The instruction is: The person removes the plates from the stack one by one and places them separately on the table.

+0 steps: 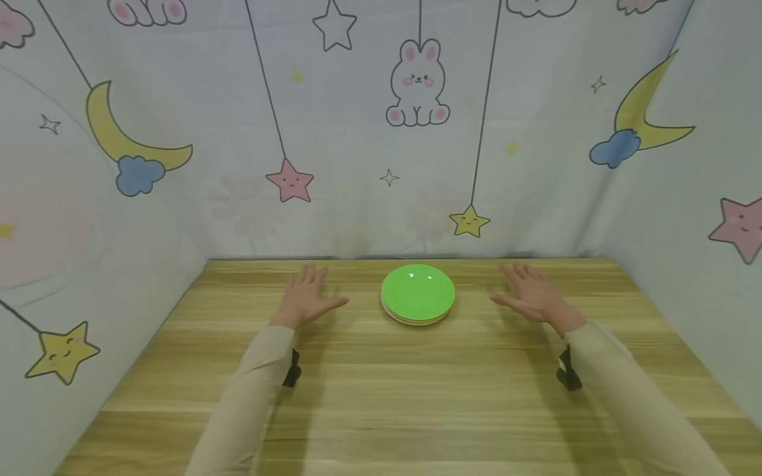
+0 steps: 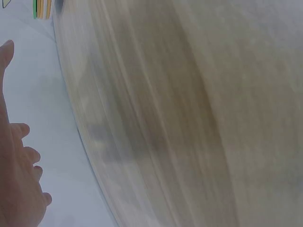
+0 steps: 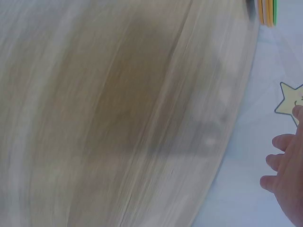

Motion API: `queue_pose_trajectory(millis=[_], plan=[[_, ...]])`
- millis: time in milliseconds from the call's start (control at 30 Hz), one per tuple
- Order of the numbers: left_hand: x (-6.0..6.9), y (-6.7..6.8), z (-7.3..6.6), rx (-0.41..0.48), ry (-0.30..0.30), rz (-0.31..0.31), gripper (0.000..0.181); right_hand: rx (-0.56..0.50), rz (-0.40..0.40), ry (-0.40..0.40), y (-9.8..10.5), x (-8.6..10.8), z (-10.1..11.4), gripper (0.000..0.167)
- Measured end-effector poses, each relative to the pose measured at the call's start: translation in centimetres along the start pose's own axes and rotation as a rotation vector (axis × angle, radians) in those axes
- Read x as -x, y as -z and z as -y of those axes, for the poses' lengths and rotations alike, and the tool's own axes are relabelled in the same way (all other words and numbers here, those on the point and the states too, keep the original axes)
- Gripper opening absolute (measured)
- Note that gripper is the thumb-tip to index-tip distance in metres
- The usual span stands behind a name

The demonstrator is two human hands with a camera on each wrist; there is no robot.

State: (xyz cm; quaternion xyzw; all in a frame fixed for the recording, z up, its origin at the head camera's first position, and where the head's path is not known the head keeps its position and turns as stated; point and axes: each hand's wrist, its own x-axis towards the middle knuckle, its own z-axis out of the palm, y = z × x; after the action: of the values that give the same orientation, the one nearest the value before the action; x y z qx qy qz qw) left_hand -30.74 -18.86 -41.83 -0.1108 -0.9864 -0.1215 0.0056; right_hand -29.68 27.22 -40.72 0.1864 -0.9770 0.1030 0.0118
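Note:
A stack of plates [image 1: 418, 293] sits toward the back of the wooden table, a bright green one on top and paler, orange-tinted rims below. To its left my left hand [image 1: 306, 297] hovers with fingers spread and thumb pointing toward the stack, touching nothing. On the other side my right hand [image 1: 534, 297] is held the same way, also apart from the plates. Each wrist view catches part of its hand, the left hand [image 2: 19, 165] and the right hand [image 3: 289, 165], plus the edges of the stacked plates [image 2: 41, 8] in an upper corner.
The wood-grain table [image 1: 417, 396] runs back to a white fabric curtain [image 1: 357, 132] printed with moons, stars and rabbits. The same cloth closes off both sides. A small black device [image 1: 569, 371] sits at the right wrist, another black device [image 1: 292, 369] at the left.

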Motion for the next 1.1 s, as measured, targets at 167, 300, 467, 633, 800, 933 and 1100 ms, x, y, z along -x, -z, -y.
queue_pose_trajectory(millis=[167,300,467,633,800,933,1100], plan=[[-0.2,-0.2,-0.7,0.011,-0.019,-0.023,0.093,-0.052,-0.027,0.024,-0.5,-0.5,0.6,0.074],[-0.5,-0.7,-1.0,0.02,-0.031,-0.027,0.093,-0.124,-0.041,0.043,-0.6,-0.8,1.4,0.072],[-0.7,-1.1,-1.6,0.096,-0.062,-0.078,0.089,-0.214,-0.044,0.07,-0.9,-1.2,2.1,0.072],[-0.8,-1.5,-2.5,0.223,-0.072,-0.099,0.086,-0.294,-0.047,0.071,-1.5,-1.4,2.5,0.071],[-1.1,-2.2,-3.5,0.336,-0.051,-0.087,0.083,-0.367,-0.032,0.06,-2.1,-1.6,3.0,0.07],[-1.4,-2.8,-4.2,0.409,-0.028,-0.09,0.078,-0.424,-0.025,0.064,-2.4,-1.9,3.6,0.07],[-1.3,-3.1,-5.0,0.511,-0.008,-0.096,0.077,-0.489,-0.034,0.065,-2.7,-2.2,4.4,0.069]])
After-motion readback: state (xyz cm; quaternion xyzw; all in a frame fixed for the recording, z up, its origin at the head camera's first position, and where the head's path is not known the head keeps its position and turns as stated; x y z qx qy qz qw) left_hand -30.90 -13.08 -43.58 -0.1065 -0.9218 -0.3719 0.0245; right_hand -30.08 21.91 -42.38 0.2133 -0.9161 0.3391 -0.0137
